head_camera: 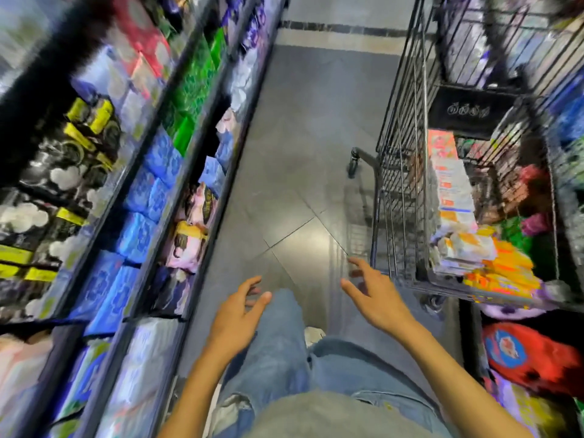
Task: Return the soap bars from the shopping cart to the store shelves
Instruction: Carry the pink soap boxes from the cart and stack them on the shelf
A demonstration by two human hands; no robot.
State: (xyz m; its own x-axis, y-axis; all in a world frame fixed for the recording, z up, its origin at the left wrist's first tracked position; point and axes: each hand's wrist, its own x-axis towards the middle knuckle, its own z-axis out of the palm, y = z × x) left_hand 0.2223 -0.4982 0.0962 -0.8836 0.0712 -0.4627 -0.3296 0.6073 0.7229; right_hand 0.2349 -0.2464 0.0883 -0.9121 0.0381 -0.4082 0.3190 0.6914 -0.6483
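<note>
Between shelves (151, 172) and shopping cart (407, 191), both hands (234, 317) hover empty.

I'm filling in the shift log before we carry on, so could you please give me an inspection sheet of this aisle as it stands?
Surface: glossy grey tiled floor.
Job's things: shopping cart on the right holds orange-and-white packs, too blurred to confirm as soap bars; store shelves on the left are stocked.
Clutter: red package low on the right, outside the cart.
Grippers: left hand and right hand are open and hold nothing; the right is near the cart's corner.
Cables: nothing seen.
Surroundings: narrow aisle; the picture is motion-blurred.
</note>
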